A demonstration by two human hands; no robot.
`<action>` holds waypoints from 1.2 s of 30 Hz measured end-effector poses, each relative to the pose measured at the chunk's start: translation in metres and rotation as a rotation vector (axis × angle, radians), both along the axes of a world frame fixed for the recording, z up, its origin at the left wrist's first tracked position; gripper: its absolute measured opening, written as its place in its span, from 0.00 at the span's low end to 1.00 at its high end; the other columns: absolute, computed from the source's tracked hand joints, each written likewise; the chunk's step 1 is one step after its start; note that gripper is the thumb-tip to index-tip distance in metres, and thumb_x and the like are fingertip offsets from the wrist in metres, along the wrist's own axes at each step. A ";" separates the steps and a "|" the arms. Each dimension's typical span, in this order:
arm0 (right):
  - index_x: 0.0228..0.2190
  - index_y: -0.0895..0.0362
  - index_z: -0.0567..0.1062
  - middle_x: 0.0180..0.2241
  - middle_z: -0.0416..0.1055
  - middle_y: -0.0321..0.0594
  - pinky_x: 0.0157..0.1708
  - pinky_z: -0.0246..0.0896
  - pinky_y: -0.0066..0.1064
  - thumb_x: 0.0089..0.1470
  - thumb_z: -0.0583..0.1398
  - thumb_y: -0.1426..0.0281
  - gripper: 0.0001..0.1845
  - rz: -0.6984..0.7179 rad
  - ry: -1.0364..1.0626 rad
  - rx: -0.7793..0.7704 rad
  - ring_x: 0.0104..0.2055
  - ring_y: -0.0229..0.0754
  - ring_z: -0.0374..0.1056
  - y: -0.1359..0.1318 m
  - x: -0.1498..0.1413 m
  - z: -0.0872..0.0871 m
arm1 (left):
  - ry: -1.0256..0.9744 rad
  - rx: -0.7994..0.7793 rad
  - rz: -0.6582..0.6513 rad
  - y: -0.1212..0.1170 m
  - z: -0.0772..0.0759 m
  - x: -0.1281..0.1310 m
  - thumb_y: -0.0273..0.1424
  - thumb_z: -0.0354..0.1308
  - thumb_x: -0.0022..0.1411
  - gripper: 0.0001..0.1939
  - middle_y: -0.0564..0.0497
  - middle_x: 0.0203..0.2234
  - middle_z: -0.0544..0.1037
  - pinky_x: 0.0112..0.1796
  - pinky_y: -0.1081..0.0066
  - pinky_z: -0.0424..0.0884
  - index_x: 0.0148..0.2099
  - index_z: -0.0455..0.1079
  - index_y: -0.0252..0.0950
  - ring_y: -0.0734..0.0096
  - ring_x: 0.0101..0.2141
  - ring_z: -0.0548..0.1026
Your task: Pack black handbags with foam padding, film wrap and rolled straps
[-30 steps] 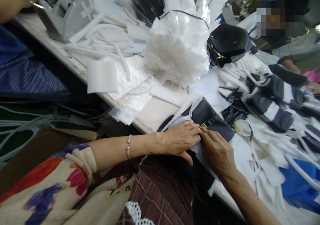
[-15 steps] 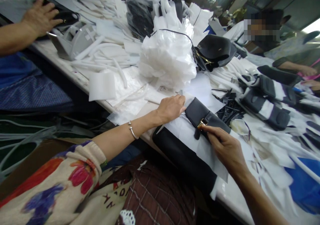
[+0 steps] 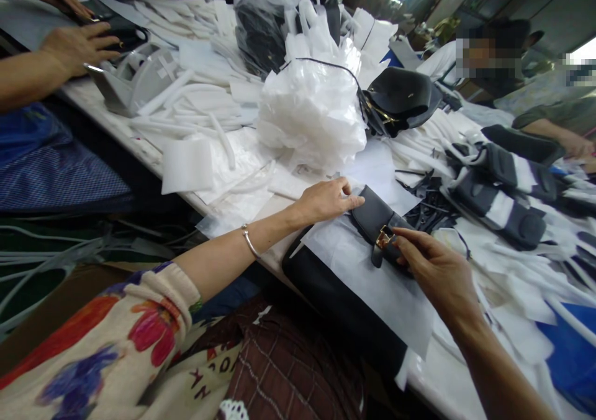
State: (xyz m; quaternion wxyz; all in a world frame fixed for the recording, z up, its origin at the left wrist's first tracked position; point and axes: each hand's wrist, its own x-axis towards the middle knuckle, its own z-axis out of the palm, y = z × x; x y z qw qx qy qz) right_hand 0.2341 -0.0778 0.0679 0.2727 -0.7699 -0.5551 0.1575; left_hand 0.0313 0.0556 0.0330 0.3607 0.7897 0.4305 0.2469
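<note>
A black leather bag (image 3: 342,311) lies at the table's near edge, mostly covered by a sheet of white tissue paper (image 3: 367,274). Its black flap (image 3: 372,216) with a gold buckle (image 3: 383,238) shows above the paper. My left hand (image 3: 326,199) rests with fingers stretched out on the paper at the flap's left corner. My right hand (image 3: 435,271) is curled around the flap's strap just right of the buckle, fingertips pinching it.
A big bunch of crumpled white plastic (image 3: 311,106) and another black bag (image 3: 400,97) sit behind. White foam strips (image 3: 200,106) and a foam block (image 3: 187,165) cover the left. Wrapped black bags (image 3: 505,202) lie right. Another person's hands (image 3: 77,47) work far left; a person sits at the back right.
My left hand slid forward from beside my right hand to the flap's left corner. The paper now lies spread over the bag, and my right hand stays at the buckle strap.
</note>
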 end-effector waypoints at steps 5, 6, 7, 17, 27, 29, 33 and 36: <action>0.41 0.51 0.80 0.35 0.77 0.38 0.29 0.66 0.32 0.53 0.60 0.60 0.16 0.193 -0.102 0.019 0.30 0.41 0.72 -0.001 0.002 -0.001 | -0.013 0.012 0.048 0.008 0.001 0.012 0.34 0.55 0.59 0.05 0.53 0.30 0.76 0.33 0.70 0.65 0.35 0.66 0.38 0.67 0.32 0.73; 0.42 0.50 0.79 0.38 0.76 0.38 0.29 0.66 0.32 0.53 0.60 0.61 0.16 0.245 -0.148 0.035 0.31 0.41 0.71 -0.002 0.003 -0.001 | -0.012 0.011 0.048 0.010 0.000 0.014 0.32 0.54 0.59 0.03 0.52 0.29 0.75 0.34 0.70 0.65 0.34 0.66 0.38 0.67 0.32 0.73; 0.44 0.50 0.78 0.40 0.75 0.39 0.29 0.66 0.31 0.52 0.60 0.62 0.17 0.291 -0.193 0.048 0.32 0.41 0.71 -0.004 0.004 -0.003 | -0.010 0.007 0.046 0.012 -0.001 0.016 0.31 0.54 0.59 0.03 0.52 0.29 0.75 0.34 0.70 0.65 0.33 0.65 0.38 0.67 0.32 0.72; 0.46 0.49 0.77 0.48 0.73 0.39 0.52 0.64 0.40 0.60 0.56 0.63 0.15 0.403 -0.328 0.137 0.49 0.45 0.70 -0.009 -0.001 -0.015 | -0.013 0.127 0.050 0.022 -0.007 0.019 0.28 0.55 0.61 0.02 0.51 0.32 0.75 0.33 0.70 0.64 0.38 0.65 0.36 0.66 0.34 0.73; 0.39 0.48 0.81 0.46 0.77 0.36 0.53 0.61 0.38 0.56 0.60 0.58 0.13 0.256 0.018 0.024 0.49 0.46 0.71 -0.009 0.013 -0.011 | 0.097 0.765 -0.312 -0.035 0.007 -0.012 0.33 0.58 0.64 0.08 0.47 0.43 0.74 0.46 0.64 0.63 0.44 0.70 0.35 0.61 0.46 0.70; 0.39 0.49 0.81 0.45 0.77 0.37 0.51 0.63 0.38 0.55 0.60 0.57 0.15 0.217 0.031 0.008 0.48 0.47 0.71 -0.008 0.013 -0.009 | 0.126 0.786 -0.313 -0.037 0.003 -0.015 0.32 0.59 0.64 0.10 0.46 0.46 0.74 0.47 0.63 0.62 0.46 0.70 0.36 0.60 0.48 0.69; 0.39 0.53 0.81 0.31 0.78 0.38 0.30 0.65 0.32 0.53 0.60 0.53 0.20 0.090 0.073 -0.015 0.31 0.44 0.71 -0.008 0.014 -0.005 | 0.104 0.889 -0.371 -0.047 -0.001 -0.016 0.32 0.53 0.68 0.08 0.46 0.46 0.74 0.49 0.64 0.60 0.46 0.70 0.36 0.62 0.49 0.68; 0.37 0.54 0.81 0.30 0.77 0.38 0.31 0.64 0.32 0.54 0.59 0.54 0.19 0.137 0.007 -0.010 0.31 0.44 0.70 -0.008 0.014 -0.006 | 0.141 0.870 -0.487 -0.060 -0.005 -0.011 0.41 0.55 0.66 0.14 0.46 0.40 0.74 0.42 0.65 0.61 0.46 0.71 0.36 0.62 0.44 0.69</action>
